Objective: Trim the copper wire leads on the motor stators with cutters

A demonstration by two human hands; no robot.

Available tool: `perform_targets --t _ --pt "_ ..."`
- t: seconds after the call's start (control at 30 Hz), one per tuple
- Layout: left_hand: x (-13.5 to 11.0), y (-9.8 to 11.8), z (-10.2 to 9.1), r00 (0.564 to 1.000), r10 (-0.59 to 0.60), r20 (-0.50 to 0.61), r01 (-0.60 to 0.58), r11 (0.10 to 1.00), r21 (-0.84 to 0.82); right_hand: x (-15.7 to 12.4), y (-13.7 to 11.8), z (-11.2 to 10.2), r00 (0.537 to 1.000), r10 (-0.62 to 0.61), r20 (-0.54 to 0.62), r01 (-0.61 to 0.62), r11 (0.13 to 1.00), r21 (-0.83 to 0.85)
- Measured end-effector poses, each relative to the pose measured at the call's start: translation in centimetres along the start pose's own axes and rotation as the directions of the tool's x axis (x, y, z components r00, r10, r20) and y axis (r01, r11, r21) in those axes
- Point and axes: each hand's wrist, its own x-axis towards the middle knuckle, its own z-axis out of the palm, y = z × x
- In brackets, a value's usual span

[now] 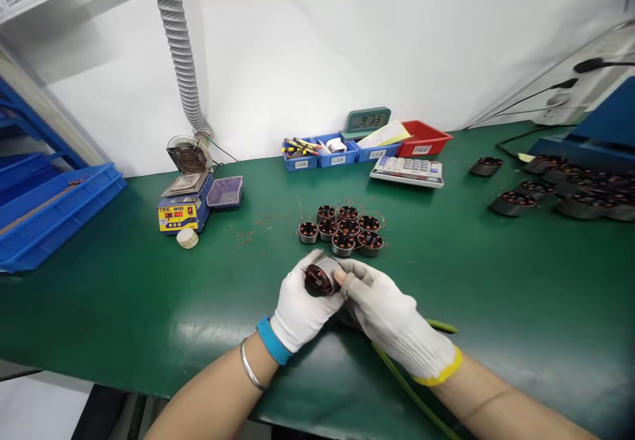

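Note:
My left hand point(305, 308), in a white glove, is wrapped round a motor stator point(328, 271), a metal ring with copper windings. The stator is tilted, its wound open face towards the left, with fine wire ends sticking out. My right hand point(384, 304), in a white glove with a yellow cuff, is closed at the stator's right side, its bare thumb tip pressed on the metal. Green tool handles point(409, 390) stick out from beneath my right hand; the tool's head is hidden. Just beyond my hands, several similar stators point(343, 244) stand grouped on the green table point(238, 314).
Wire scraps point(244, 237) lie left of the stators. Farther left stand a solder pot point(186, 205), a purple tray point(225, 192) and a blue crate point(59, 208). Small blue bins point(338, 159), a red bin point(421, 141) and a calculator point(407, 172) line the back. More stators point(585, 205) crowd the right.

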Motion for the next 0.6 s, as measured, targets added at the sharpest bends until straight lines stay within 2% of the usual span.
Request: perform_targets --t 0.07,0.13,0.17,0.23,0.3,0.33,0.37,0.43,0.47,0.53,0.6 --pt "-0.1 0.4 -0.4 1.000 0.005 -0.007 -0.004 0.998 0.064 -0.5 -0.3 -0.1 0.999 0.013 0.034 -0.012 0.999 -0.043" --pt "0.1 1.4 -1.2 1.000 0.020 -0.008 -0.018 0.982 0.188 -1.5 -0.4 -1.1 0.999 -0.042 0.014 0.044 0.953 -0.300" --pt "0.2 2.0 -1.6 1.000 0.020 0.012 -0.022 0.964 0.264 -2.3 -0.2 -1.9 0.993 -0.113 0.016 0.106 0.867 -0.487" --pt "0.3 3.2 -2.3 0.992 -0.017 0.122 -0.042 0.885 0.464 -4.0 0.7 -4.0 0.952 -0.284 0.118 0.260 0.538 -0.802" --pt "0.4 4.1 -2.7 0.956 -0.106 0.274 -0.116 0.721 0.683 -5.7 2.0 -6.5 0.867 -0.376 0.328 0.429 0.225 -0.875" --pt "0.4 4.3 -2.8 0.929 -0.163 0.331 -0.156 0.640 0.752 -6.3 2.5 -7.8 0.834 -0.394 0.385 0.461 0.115 -0.880" --pt "0.3 4.3 -2.9 0.902 -0.222 0.371 -0.185 0.577 0.795 -6.8 2.9 -9.1 0.830 -0.381 0.408 0.456 0.042 -0.889" --pt "0.3 4.1 -3.0 0.864 -0.297 0.406 -0.202 0.535 0.821 -7.2 2.9 -11.3 0.858 -0.359 0.367 0.382 -0.030 -0.924" --pt "0.2 4.0 -3.2 0.865 -0.289 0.409 -0.204 0.543 0.814 -7.1 2.6 -12.1 0.882 -0.345 0.322 0.326 -0.047 -0.944" --pt "0.0 4.2 -3.6 0.911 -0.173 0.374 -0.213 0.580 0.786 -6.8 1.3 -12.6 0.906 -0.349 0.237 0.240 -0.037 -0.970" --pt "-0.3 5.0 -4.2 0.967 -0.009 0.254 -0.188 0.649 0.737 -6.2 -0.2 -11.6 0.919 -0.363 0.154 0.183 0.048 -0.982"
